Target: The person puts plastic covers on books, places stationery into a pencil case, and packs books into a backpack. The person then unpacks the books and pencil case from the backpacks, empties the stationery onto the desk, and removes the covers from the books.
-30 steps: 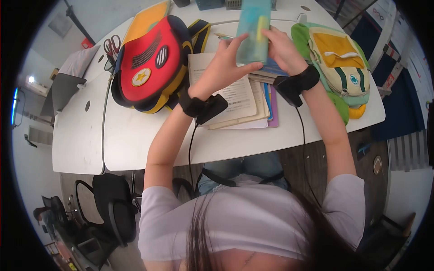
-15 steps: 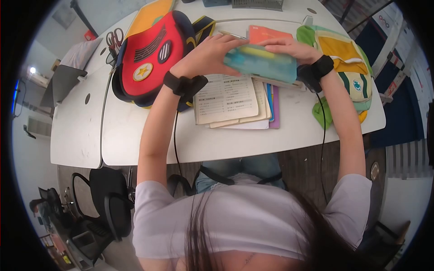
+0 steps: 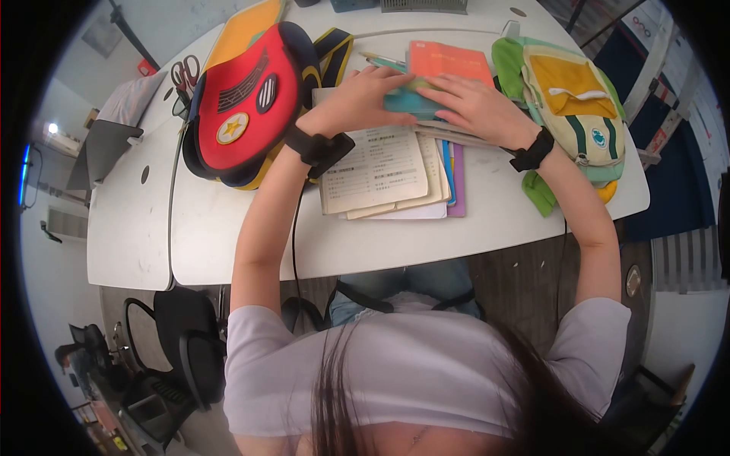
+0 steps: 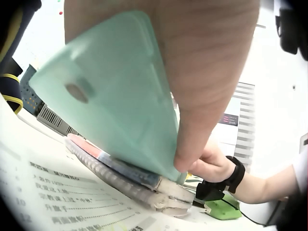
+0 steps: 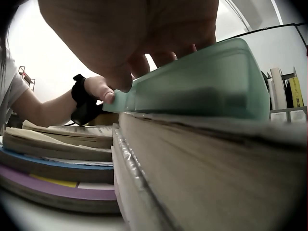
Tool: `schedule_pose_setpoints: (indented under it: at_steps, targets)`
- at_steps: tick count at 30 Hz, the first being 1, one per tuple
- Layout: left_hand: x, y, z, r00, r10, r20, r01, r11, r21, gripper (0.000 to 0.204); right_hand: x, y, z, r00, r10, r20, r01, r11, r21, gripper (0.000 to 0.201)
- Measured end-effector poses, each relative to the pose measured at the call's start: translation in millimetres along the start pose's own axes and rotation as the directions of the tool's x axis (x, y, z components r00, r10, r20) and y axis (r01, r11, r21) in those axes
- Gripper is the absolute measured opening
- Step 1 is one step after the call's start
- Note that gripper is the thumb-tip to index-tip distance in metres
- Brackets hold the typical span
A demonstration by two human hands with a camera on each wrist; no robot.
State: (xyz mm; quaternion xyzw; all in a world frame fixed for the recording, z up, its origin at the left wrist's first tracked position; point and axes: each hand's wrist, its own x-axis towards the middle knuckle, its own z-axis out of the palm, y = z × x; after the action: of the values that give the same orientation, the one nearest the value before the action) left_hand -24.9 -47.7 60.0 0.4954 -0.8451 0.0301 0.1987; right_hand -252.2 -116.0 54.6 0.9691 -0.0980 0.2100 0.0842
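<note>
A translucent teal pencil box (image 3: 404, 103) lies between my two hands over the stacked books (image 3: 372, 178). My left hand (image 3: 356, 103) grips its left end, the thumb (image 4: 190, 144) on the near side and the fingers over the top. Across its right part lies my right hand (image 3: 487, 112), fingers reaching over the top and thumb at the near edge. In the right wrist view the pencil box (image 5: 207, 84) sits right at the top of a thick book (image 5: 216, 168); a dark shape shows through its wall. My hands cover most of it in the head view.
A red backpack (image 3: 247, 106) stands on the left and a green and cream backpack (image 3: 582, 114) on the right. Behind my hands lies an orange-red book (image 3: 452, 61), with pens (image 3: 380, 58) beside it. Scissors (image 3: 185, 72) stand in a holder at the left.
The pencil box was upright and farther back, then turned sideways and came down onto the books. Both hands came with it; the right hand has shifted left across its top.
</note>
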Motion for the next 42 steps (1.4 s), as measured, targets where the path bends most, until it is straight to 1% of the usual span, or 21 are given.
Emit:
schedule_pose_setpoints:
  at_steps: [1, 3, 9, 13, 18, 19, 21, 22, 23, 24, 25, 26, 27, 28, 30, 31, 33, 37, 39, 40, 42]
  targets:
    - [-1, -2, 0, 1.000, 0.016, 0.007, -0.016, 1.000, -0.019, 0.061, -1, -1, 2, 1.000, 0.001, 0.000, -0.001, 1.000, 0.002, 0.039]
    - [-1, -5, 0, 0.999, 0.029, 0.015, -0.028, 0.999, -0.036, 0.060, -1, -4, 5, 1.000, -0.009, -0.003, 0.009, 0.993, -0.120, 0.039]
    - [2, -7, -6, 0.996, 0.050, 0.076, -0.045, 0.997, -0.067, 0.059, 0, -4, 6, 0.998, -0.055, -0.014, 0.051, 0.982, -0.181, 0.040]
    - [5, -11, -7, 0.993, 0.062, 0.102, -0.049, 0.991, -0.126, 0.060, 0, -6, 2, 0.998, -0.048, 0.037, 0.053, 0.989, -0.141, 0.043]
    - [6, -7, -10, 0.988, 0.073, 0.136, -0.054, 0.988, -0.142, 0.061, -6, -1, 11, 0.997, -0.065, -0.052, 0.055, 0.982, -0.183, 0.038]
    - [4, -4, -10, 0.991, 0.070, 0.117, -0.059, 0.994, -0.095, 0.061, -6, 1, 11, 0.997, -0.065, -0.051, 0.055, 0.982, -0.182, 0.038]
    - [1, -1, -10, 0.993, 0.065, 0.098, -0.060, 0.997, -0.048, 0.062, -3, 4, 3, 0.996, -0.057, -0.067, 0.055, 0.998, -0.032, 0.036]
    - [0, -3, -10, 0.996, 0.031, 0.081, -0.019, 0.989, -0.148, 0.061, 0, 5, -1, 0.996, -0.057, -0.067, 0.054, 0.998, -0.034, 0.036]
    - [-1, -3, -11, 0.998, -0.001, 0.067, 0.018, 0.969, -0.247, 0.059, 2, 6, -7, 0.998, 0.058, 0.019, -0.057, 0.998, -0.015, 0.035]
    - [-3, -4, -13, 0.998, 0.004, 0.065, 0.013, 0.969, -0.248, 0.059, 3, 7, -10, 0.980, 0.170, 0.106, -0.170, 0.985, -0.008, 0.033]
    - [-7, -5, -16, 0.996, -0.078, 0.047, 0.089, 0.920, -0.381, 0.055, 4, 11, -12, 0.979, 0.173, 0.106, -0.173, 0.985, -0.011, 0.033]
    - [-10, -6, -20, 0.986, -0.161, 0.042, 0.160, 0.846, -0.509, 0.051, 5, 15, -13, 0.981, 0.195, 0.018, -0.196, 0.978, 0.077, 0.030]
    - [-12, -7, -26, 0.944, -0.303, 0.129, 0.329, 0.842, -0.428, 0.042, 6, 18, -13, 0.973, 0.222, -0.066, -0.209, 0.963, 0.168, 0.028]
    - [-13, -12, -21, 0.944, -0.303, 0.131, 0.330, 0.841, -0.429, 0.042, 8, 21, -13, 0.973, 0.224, -0.064, -0.210, 0.963, 0.169, 0.028]
    - [-14, -17, -11, 0.961, -0.273, -0.048, 0.216, 0.845, -0.489, 0.040, 11, 23, -16, 0.969, 0.199, -0.144, -0.159, 0.955, 0.251, 0.023]
    - [-15, -20, -7, 0.962, -0.272, -0.037, 0.219, 0.842, -0.492, 0.040, 11, 22, -17, 0.968, 0.208, -0.140, -0.168, 0.952, 0.257, 0.023]
    - [-12, -14, -10, 0.958, -0.285, -0.025, 0.237, 0.839, -0.490, 0.036, 16, 17, -24, 0.921, 0.055, -0.385, -0.005, 0.992, 0.130, 0.023]
    - [-8, -9, -13, 0.940, -0.340, 0.040, 0.323, 0.841, -0.434, 0.034, -5, -3, -37, 0.932, 0.147, -0.330, -0.099, 0.982, 0.159, 0.025]
    - [-8, -8, -10, 0.967, -0.253, 0.004, 0.234, 0.888, -0.396, 0.031, -15, -3, -29, 0.985, 0.174, -0.003, -0.163, 0.932, 0.323, 0.033]
    - [-7, -9, -7, 0.968, -0.249, 0.002, 0.230, 0.889, -0.396, 0.031, -16, -3, -25, 0.984, 0.176, -0.004, -0.165, 0.933, 0.320, 0.033]
    - [-4, -9, -3, 0.984, -0.104, -0.147, 0.047, 0.937, -0.347, 0.029, -17, -1, -21, 0.988, 0.152, 0.000, -0.150, 0.977, 0.150, 0.038]
